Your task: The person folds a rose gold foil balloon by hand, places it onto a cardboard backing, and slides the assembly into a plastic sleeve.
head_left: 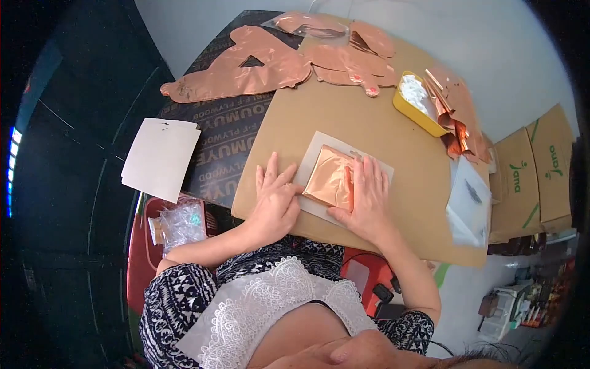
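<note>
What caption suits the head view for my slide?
Right hand rests on a shiny copper-coloured piece atop a pale card, the left hand beside it.

Looks forward and down from a head mount, near the desk (212, 175), with hands (276, 200) (369, 200) mid-frame, lace collar (236, 313) at bottom.

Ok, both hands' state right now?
Left hand: open, fingers spread, one fingertip at the left edge of the copper-coloured foil.
Right hand: open, laid over the foil's right side.
</note>
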Available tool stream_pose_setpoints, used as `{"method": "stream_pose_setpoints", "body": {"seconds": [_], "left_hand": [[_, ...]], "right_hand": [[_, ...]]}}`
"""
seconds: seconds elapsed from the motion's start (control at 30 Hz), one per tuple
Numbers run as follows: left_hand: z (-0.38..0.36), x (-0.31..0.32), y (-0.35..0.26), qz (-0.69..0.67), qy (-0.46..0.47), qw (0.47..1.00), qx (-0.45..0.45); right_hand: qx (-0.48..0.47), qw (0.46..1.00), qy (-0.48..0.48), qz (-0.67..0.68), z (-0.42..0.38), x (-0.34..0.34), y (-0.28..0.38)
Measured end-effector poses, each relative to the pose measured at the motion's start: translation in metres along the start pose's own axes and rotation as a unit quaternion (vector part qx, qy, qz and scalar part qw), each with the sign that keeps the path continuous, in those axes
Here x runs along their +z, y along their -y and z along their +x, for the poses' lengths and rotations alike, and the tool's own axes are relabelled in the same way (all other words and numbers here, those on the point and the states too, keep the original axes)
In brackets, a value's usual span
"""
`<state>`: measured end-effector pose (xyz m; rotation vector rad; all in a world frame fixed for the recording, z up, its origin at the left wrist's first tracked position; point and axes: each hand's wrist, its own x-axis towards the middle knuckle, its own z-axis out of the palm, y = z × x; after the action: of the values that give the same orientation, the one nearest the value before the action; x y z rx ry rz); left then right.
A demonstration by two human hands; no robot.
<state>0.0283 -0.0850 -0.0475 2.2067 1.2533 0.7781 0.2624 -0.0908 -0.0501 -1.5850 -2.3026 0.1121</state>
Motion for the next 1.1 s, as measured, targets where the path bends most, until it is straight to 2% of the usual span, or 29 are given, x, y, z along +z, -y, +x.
{"method": "stream_pose_setpoints", "body": {"seconds": [0.07,0.37,0.47,0.57,0.67,0.77,0.87,1.1], "left_hand": [[0.003,0.002,0.0,-0.003,0.021,1.0,-0.005],[0.016,0.006,-0.005,0.035,-0.007,0.999,-0.003],[0.021,0.006,-0.002,0.081,0.011,0.997,0.016],[0.022,0.008,0.015,0.024,0.003,0.996,0.086],[0.019,0.006,0.019,0.103,0.03,0.984,0.141],[0.014,0.002,0.01,0.2,0.047,0.966,0.154],[0.009,0.002,0.001,0.207,0.03,0.963,0.169],[-0.003,-0.001,-0.016,0.225,0.064,0.959,0.16]], "right_hand": [[-0.002,1.0,-0.002,0.004,0.001,-0.001,0.0],[-0.003,0.999,0.008,-0.042,0.001,-0.005,0.007],[0.004,0.998,0.003,-0.064,-0.001,-0.004,0.008],[0.001,0.998,-0.008,-0.063,-0.002,-0.003,0.008],[0.002,0.998,-0.011,-0.067,-0.004,-0.002,0.008],[0.01,0.998,-0.008,-0.065,-0.004,-0.001,0.009],[0.016,0.998,-0.005,-0.068,-0.005,-0.002,0.01],[0.006,0.998,-0.01,-0.068,-0.009,-0.002,0.006]]}}
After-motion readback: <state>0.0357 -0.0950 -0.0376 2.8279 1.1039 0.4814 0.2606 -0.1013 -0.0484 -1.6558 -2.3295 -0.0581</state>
